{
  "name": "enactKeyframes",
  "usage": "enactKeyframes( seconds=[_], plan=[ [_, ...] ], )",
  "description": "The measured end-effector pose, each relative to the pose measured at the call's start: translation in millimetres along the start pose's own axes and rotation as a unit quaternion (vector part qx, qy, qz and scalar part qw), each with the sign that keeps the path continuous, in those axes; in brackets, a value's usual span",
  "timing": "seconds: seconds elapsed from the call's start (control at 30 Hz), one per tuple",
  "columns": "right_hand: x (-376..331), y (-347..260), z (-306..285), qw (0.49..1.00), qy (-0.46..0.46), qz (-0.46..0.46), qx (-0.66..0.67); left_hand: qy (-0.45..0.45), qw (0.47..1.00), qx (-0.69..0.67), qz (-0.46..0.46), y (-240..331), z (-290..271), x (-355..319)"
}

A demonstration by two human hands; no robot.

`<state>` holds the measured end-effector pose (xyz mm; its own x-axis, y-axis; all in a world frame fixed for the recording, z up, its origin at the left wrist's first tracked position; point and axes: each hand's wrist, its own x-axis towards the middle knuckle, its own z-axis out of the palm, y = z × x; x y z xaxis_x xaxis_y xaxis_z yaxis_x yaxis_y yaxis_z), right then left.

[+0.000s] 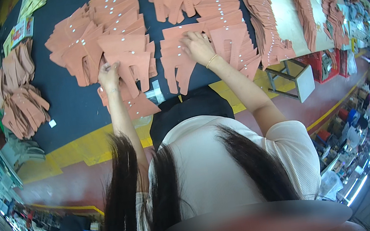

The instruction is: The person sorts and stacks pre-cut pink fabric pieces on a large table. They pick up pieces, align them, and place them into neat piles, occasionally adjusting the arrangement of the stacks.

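Salmon-coloured flat cut pieces, each with small white stickers, lie in overlapping rows on a dark table. My left hand [109,75] is closed at the left edge of one cut piece [126,63], thumb and fingers together there. My right hand [196,47] rests on another cut piece [175,60] in the row to the right, its fingers bent and apart, touching the top. Part of that piece is hidden under the hand. More overlapping cut pieces [220,13] run away behind my right hand, and a fanned stack [75,46] lies left of my left hand.
The dark table [71,115] ends just before my body. Bundles of salmon pieces [22,103] lie at its left end. At right are a pale board [285,16], a stool [304,83] and a red crate [322,68]. A clear plastic bit [154,93] lies near the front edge.
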<state>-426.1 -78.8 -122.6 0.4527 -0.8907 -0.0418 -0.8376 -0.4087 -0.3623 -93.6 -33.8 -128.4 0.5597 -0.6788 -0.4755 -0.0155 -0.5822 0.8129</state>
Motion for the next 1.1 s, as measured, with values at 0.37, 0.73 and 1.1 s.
enactKeyframes(
  seconds=[0.37, 0.73, 1.1],
  plan=[
    [-41, 112, -76, 0.986, 0.066, 0.151, -0.023, -0.003, 1.0, -0.007, 0.013, -1, -2, 4],
    [-17, 132, -96, 0.99, -0.059, 0.092, -0.09, 0.008, 1.0, 0.026, 0.002, 5, -3, -1],
    [7, 22, -192, 0.961, -0.27, -0.02, 0.056, -0.052, 0.996, -0.045, 0.048, 30, -41, -53]
  ],
)
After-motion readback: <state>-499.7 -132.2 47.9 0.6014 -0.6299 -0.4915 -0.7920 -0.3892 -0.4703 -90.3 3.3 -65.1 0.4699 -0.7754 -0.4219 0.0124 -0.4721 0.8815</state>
